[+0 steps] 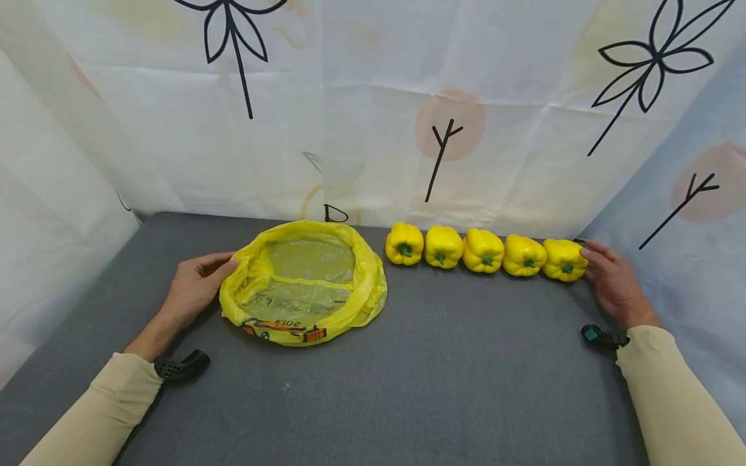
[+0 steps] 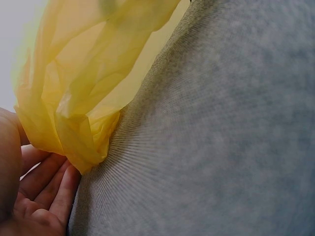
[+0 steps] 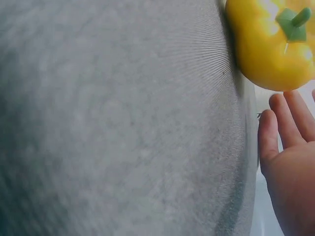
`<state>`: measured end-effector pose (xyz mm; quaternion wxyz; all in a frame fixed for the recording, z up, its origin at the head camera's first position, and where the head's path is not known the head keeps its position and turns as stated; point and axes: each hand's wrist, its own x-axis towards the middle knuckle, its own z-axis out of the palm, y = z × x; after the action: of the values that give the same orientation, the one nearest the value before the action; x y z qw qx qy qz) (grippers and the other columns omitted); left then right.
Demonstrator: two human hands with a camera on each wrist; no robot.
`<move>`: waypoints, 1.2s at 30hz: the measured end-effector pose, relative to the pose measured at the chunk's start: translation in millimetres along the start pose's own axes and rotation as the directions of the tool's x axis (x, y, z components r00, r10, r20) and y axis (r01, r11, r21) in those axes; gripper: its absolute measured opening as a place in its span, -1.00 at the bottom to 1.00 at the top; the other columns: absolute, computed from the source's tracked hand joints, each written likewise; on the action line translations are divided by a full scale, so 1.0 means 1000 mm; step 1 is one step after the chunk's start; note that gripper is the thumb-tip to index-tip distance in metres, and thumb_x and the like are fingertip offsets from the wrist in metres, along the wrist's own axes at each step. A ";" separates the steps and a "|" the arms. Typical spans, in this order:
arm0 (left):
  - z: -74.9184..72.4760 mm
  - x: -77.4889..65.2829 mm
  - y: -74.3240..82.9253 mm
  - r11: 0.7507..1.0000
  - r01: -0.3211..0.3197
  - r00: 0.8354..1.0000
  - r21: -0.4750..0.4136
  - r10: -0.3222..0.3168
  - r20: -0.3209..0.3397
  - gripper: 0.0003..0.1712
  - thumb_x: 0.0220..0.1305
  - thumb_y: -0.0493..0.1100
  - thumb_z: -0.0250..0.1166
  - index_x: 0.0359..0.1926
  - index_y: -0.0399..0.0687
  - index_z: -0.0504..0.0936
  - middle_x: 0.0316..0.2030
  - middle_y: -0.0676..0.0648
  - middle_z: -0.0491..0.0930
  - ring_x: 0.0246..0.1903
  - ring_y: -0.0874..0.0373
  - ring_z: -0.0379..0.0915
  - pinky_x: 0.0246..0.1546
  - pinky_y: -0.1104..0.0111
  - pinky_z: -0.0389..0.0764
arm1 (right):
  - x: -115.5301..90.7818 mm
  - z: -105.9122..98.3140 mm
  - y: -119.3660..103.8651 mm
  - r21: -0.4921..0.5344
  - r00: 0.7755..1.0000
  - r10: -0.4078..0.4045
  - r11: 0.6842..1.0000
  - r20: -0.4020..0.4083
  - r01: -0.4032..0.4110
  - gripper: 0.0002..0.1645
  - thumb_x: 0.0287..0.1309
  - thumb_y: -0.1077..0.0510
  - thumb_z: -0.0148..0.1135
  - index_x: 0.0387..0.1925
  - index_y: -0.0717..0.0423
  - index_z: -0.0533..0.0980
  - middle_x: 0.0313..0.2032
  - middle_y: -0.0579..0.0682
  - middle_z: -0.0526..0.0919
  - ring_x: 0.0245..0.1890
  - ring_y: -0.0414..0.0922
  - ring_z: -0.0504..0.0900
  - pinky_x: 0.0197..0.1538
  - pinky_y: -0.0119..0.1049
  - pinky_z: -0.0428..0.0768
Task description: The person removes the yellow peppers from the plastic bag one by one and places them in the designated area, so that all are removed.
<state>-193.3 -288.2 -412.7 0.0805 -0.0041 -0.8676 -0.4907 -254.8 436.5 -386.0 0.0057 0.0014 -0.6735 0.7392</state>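
Note:
A yellow plastic bag [image 1: 373, 285] stands on the table with its mouth spread wide and its rim rolled outward. At its left side my left hand [image 1: 198, 285] pinches the rim between thumb and fingers; in the left wrist view the fingers [image 2: 61, 191] lie behind the crumpled yellow film. Several yellow bell peppers with green stems form a row to the right of the bag. The rightmost bell pepper [image 1: 564, 260] has my right hand [image 1: 614, 285] at its right end, fingertips right at its skin. Seen from the right wrist, those fingers [image 3: 290, 118] are extended rather than curled round it.
The other bell peppers, from the leftmost [image 1: 404, 244] to the one [image 1: 523, 255] beside my right hand's pepper, sit close together near the table's back edge. Behind the grey table [image 1: 408, 388] hangs a white cloth [image 1: 361, 116] with plant drawings.

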 end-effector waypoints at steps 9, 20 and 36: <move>-0.001 0.001 -0.001 1.000 0.021 1.000 -0.003 -0.021 -0.009 -0.36 0.55 0.12 0.13 0.37 -0.29 0.48 0.20 -0.36 0.52 -0.17 0.56 0.44 -0.26 0.65 0.52 | -0.009 0.014 -0.009 -0.187 0.990 -0.049 0.982 -0.134 0.024 -0.38 0.47 0.06 0.18 0.47 -0.10 0.27 0.41 -0.07 0.24 0.25 -0.30 0.33 0.41 -0.46 0.17; 0.000 0.001 0.001 0.999 0.042 0.999 0.007 -0.042 -0.014 -0.32 0.54 0.17 0.11 0.38 -0.27 0.47 0.21 -0.34 0.52 -0.14 0.52 0.43 -0.25 0.66 0.51 | -0.026 0.044 -0.027 -0.713 0.969 -0.201 0.700 -0.145 0.039 -0.09 0.47 -0.16 0.11 0.60 0.14 0.01 0.55 0.27 0.03 0.53 0.26 -0.03 0.46 0.27 0.00; -0.002 0.001 0.002 0.998 0.053 0.998 -0.021 -0.054 -0.021 -0.29 0.52 0.21 0.11 0.39 -0.23 0.47 0.23 -0.32 0.50 -0.12 0.50 0.45 -0.23 0.66 0.53 | -0.051 0.116 -0.032 -0.815 0.854 -0.476 0.398 0.207 0.420 -0.15 0.28 0.08 0.39 0.48 0.28 0.26 0.43 0.38 0.22 0.43 0.40 0.07 0.41 0.39 -0.08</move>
<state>-194.0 -289.0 -410.3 0.0766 0.0235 -0.8613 -0.5017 -204.5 323.9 -344.3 0.2234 0.1573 -0.9159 0.2940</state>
